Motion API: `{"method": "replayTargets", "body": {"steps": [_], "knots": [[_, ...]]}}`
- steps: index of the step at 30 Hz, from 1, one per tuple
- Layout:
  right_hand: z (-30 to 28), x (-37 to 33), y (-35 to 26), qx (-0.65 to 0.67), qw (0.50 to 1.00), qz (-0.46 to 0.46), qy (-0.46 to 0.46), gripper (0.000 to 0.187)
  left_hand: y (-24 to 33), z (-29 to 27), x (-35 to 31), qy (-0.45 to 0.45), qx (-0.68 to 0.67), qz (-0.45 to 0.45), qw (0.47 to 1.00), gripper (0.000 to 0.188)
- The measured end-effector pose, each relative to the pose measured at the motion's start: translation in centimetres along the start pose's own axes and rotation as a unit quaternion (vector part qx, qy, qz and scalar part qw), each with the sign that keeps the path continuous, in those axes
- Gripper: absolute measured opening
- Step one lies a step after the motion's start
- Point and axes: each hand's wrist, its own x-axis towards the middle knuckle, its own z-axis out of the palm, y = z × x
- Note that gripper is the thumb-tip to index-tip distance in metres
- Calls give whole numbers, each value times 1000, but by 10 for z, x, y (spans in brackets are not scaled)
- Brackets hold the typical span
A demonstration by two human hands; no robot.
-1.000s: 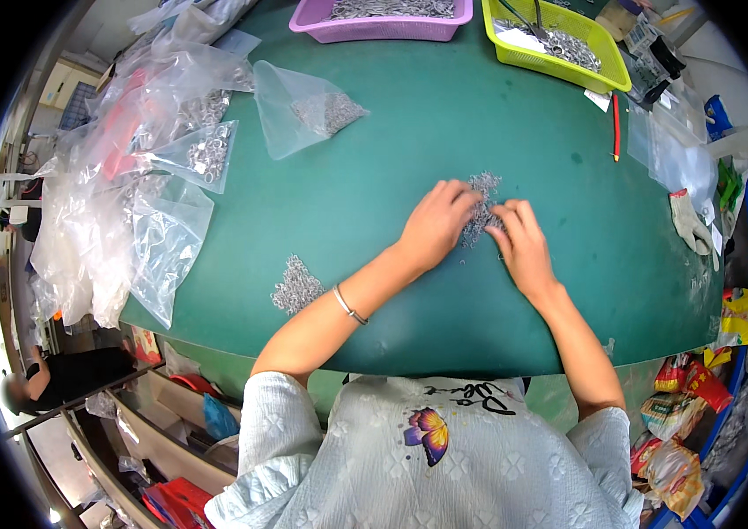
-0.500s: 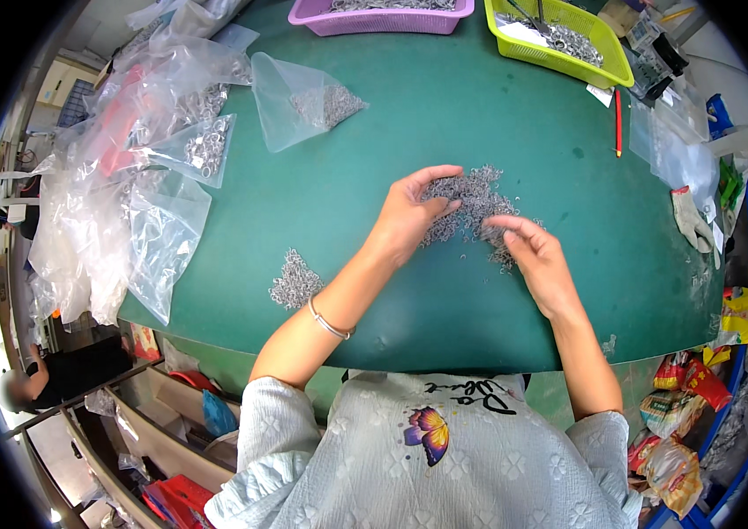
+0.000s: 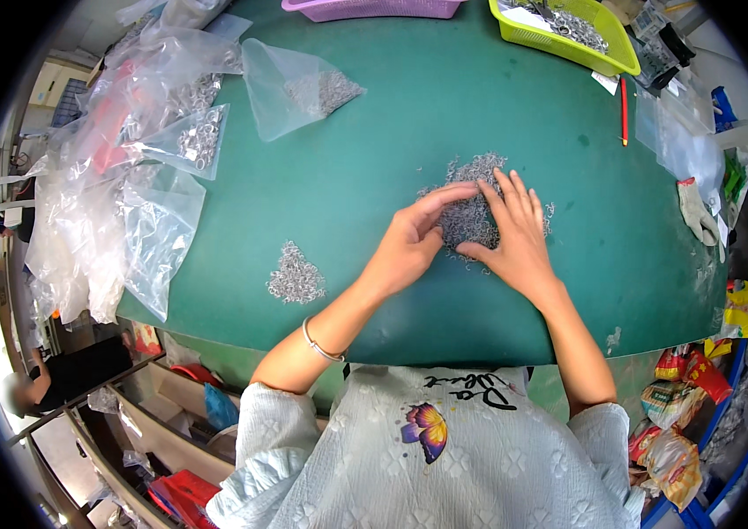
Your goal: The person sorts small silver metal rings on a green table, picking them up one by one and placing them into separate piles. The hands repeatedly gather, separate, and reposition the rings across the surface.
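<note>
- While your hands flank it, the heap of small metal pieces [image 3: 466, 220] lies on the green tabletop [image 3: 374, 167], right of its middle.
- Your left hand [image 3: 406, 245], at the heap's 8 o'clock: curved inward, thumb and fingers parted.
- Your right hand [image 3: 519, 242], at 4 o'clock: fingers spread, not closed; cannot tell whether it touches pieces.
- From the heap: smaller pile [image 3: 295, 277] at 8 o'clock, clear bag [image 3: 270, 93] at 10, yellow-green basket [image 3: 550, 44] at 1.

We see metal bits [image 3: 469, 220] on a smooth, faintly glossy worktop [image 3: 392, 123], crinkled, shiny plastic bags [image 3: 162, 234] along its left edge, and a matt, textured cloth shirt [image 3: 347, 458] at its near edge.
</note>
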Motion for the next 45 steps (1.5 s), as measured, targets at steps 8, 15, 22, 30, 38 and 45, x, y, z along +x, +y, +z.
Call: {"method": "replayTargets", "body": {"steps": [8,15,22,30,38,45], "knots": [[1,-21,11,111,988,-104,19,39,6,-13,-19,9,116,-16,993,55],[-13,-31,5,106,993,-57,22,65,4,-13,-70,34,383,-3,923,54],[6,4,-24,-7,988,-151,-33,73,-15,-6,-82,6,339,0,941,64],[5,-14,-4,3,980,-199,-5,29,-31,-3,-90,55,596,-22,801,80],[-9,-21,23,95,986,-103,92,28,-41,0,-51,12,601,55,798,84],[-28,-31,38,181,980,21,86,28,-51,15,9,-37,582,146,799,67]]}}
